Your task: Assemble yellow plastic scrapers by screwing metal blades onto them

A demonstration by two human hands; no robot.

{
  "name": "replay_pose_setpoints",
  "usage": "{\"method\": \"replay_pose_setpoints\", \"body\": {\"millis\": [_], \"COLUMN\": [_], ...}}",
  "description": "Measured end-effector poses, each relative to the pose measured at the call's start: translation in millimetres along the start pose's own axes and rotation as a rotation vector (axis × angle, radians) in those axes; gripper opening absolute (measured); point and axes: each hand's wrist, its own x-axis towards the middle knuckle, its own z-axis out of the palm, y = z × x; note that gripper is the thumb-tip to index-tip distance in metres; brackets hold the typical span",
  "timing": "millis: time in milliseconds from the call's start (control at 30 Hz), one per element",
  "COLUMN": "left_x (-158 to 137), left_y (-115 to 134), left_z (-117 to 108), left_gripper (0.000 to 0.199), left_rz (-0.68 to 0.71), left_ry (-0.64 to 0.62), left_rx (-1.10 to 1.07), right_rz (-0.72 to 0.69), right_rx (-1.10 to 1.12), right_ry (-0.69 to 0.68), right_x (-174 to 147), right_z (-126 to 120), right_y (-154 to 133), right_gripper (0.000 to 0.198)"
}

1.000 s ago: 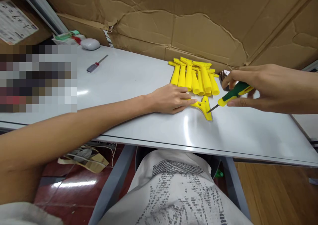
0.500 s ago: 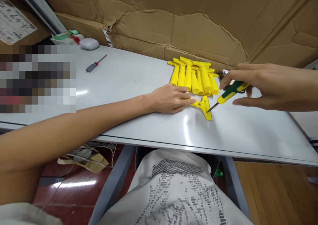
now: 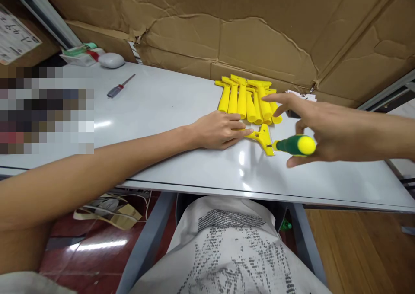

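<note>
My left hand [image 3: 222,130] lies on the table, its fingers closed over the handle of a yellow plastic scraper [image 3: 264,139]. The scraper's wide head sticks out to the right, and most of its handle is hidden under my fingers. My right hand [image 3: 327,132] has a green and yellow screwdriver [image 3: 292,145] loosely between its thumb and fingers. The index finger stretches out to the left, over the pile. The screwdriver's handle end faces me, and its tip meets the scraper head. Just behind, several yellow scraper handles [image 3: 241,97] lie bunched side by side.
A second screwdriver [image 3: 120,87] with a grey and red handle lies on the white table [image 3: 175,97] at left. Behind it are a white computer mouse [image 3: 111,60] and a small box [image 3: 81,57]. Cardboard [image 3: 243,39] walls the back. A dark object [image 3: 296,112] sits partly behind my right hand.
My right hand has moved left and down, its fingers spreading more. The screwdriver has swung so that its handle end points at me. My left hand still holds the scraper.
</note>
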Motion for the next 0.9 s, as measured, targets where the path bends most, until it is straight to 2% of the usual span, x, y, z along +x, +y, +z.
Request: {"method": "replay_pose_setpoints", "body": {"millis": [33,67,133,167,233,333,467,567,667,733,767,833,900], "left_x": [0.3,0.4,0.1,-0.3,-1.1,-1.3,0.0,0.5,0.5,0.5,0.5,0.7,1.0], "left_y": [-0.2,-0.4,-0.8,-0.9,-1.1,-0.9,-0.4,-0.4,-0.4,-0.4,-0.4,-0.4,-0.4], "left_z": [0.2,0.3,0.4,0.5,0.9,1.4,0.4,-0.7,-0.7,-0.3,-0.1,0.3,0.6], "left_gripper": [0.031,0.031,0.031,0.032,0.034,0.037,0.038,0.037,0.036,0.035,0.035,0.035,0.036], "left_rz": [0.007,0.012,0.010,0.003,-0.012,-0.031,-0.039,-0.033,-0.029,-0.033,-0.033,-0.033,-0.035], "left_ry": [0.010,0.016,0.010,0.000,-0.029,-0.082,-0.110,-0.099,-0.061,-0.040,-0.037,-0.049,-0.078], "left_rx": [-0.005,-0.011,-0.019,-0.019,-0.016,-0.010,-0.003,-0.014,-0.038,-0.056,-0.061,-0.051,-0.031], "right_rz": [-0.053,-0.079,-0.050,-0.010,0.083,0.169,0.271,0.238,0.160,0.181,0.204,0.210,0.135], "right_rx": [0.044,0.083,0.135,0.151,0.177,0.176,0.014,-0.030,-0.056,-0.158,-0.204,-0.218,-0.167], "right_ry": [0.039,0.055,0.080,0.105,0.150,0.188,0.183,0.143,0.004,-0.041,-0.053,-0.048,-0.005], "right_x": [-0.5,-0.4,1.7,3.2,6.4,10.1,12.5,12.7,12.5,12.5,12.3,11.7,10.6], "right_z": [6.1,11.3,17.2,17.7,14.5,4.1,-8.2,-14.9,-20.9,-23.0,-23.1,-21.3,-17.2], "right_y": [-5.1,-10.0,-17.3,-18.9,-17.9,-10.5,-2.7,2.6,10.0,14.0,15.4,17.3,18.4], "right_gripper": [0.078,0.064,0.037,0.032,0.031,0.042,0.028,0.020,0.041,0.033,0.028,0.032,0.030]}}
